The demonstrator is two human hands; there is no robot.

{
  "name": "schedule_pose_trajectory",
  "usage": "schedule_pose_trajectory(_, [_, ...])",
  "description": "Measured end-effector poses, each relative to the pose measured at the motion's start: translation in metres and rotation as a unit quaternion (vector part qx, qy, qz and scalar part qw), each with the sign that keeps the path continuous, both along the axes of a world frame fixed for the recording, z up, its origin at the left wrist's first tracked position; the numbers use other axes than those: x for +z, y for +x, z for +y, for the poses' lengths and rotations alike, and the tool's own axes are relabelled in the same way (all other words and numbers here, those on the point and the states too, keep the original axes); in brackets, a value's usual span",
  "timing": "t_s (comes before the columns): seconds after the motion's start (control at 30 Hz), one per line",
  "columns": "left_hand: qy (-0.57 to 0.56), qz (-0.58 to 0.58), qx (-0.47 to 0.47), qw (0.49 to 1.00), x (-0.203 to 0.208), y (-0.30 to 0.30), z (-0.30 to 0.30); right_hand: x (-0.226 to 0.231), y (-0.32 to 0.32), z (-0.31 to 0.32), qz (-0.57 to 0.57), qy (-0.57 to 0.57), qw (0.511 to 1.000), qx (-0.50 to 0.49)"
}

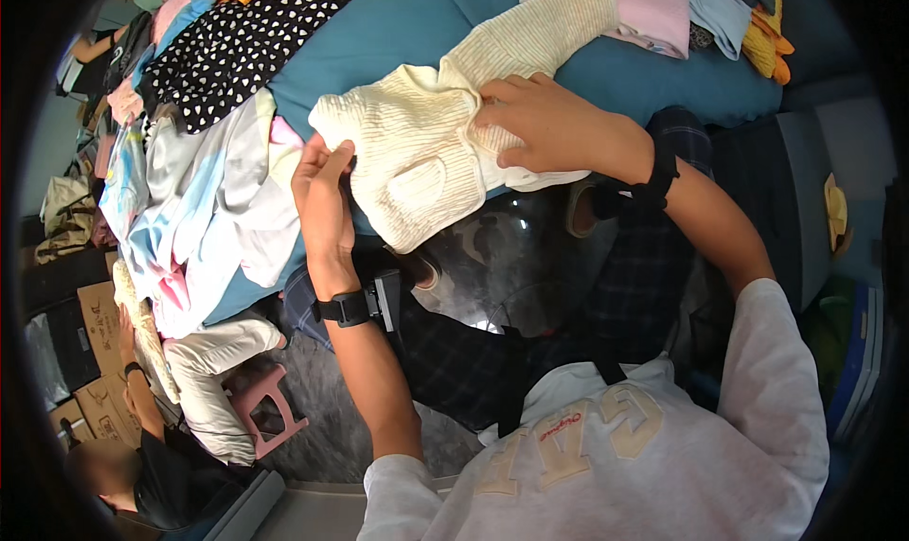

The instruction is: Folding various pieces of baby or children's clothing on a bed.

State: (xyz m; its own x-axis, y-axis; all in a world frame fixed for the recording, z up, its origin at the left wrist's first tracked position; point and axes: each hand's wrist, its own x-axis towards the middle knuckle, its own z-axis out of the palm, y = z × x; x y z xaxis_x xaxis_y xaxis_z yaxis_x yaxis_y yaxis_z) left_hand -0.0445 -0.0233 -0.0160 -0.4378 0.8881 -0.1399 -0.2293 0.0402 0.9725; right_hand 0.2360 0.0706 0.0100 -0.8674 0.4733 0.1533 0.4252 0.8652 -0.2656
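Observation:
A small cream ribbed cardigan (417,177) lies spread over the near edge of a blue padded surface (331,44), its lower hem hanging past that edge. One sleeve stretches toward the far right; a patch pocket shows on the left front. At the cardigan's left side, my left hand (325,181) is closed, thumb and fingers pinching the cloth by the shorter-looking sleeve. My right hand (544,124) rests over the front opening, fingers curled onto its edge and thumb lower on the cloth. The fabric beneath that palm is hidden.
Left lie a pale multicoloured cloth (218,200) and a black cloth with white hearts (227,53). Folded pink clothing (653,16) and yellow clothing (765,44) sit far right. A pink stool (270,408), cardboard boxes (104,408) and a seated person (170,475) are lower left.

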Motion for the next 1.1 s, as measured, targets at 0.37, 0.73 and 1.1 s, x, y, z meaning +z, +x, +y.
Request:
schedule_pose_trajectory(0.37, [0.073,0.044,-0.136,0.987,-0.021,0.014,-0.018,0.028,-0.06,-0.017,0.196,-0.362,0.91,-0.036])
schedule_pose_trajectory(0.73, [0.113,0.36,-0.1,0.921,0.006,0.061,0.012,-0.02,-0.034,-0.001,0.344,-0.457,0.816,-0.084])
schedule_pose_trajectory(1.1, [0.258,0.121,-0.045,0.958,0.008,0.083,0.001,0.002,-0.032,-0.016,0.323,0.065,0.942,-0.063])
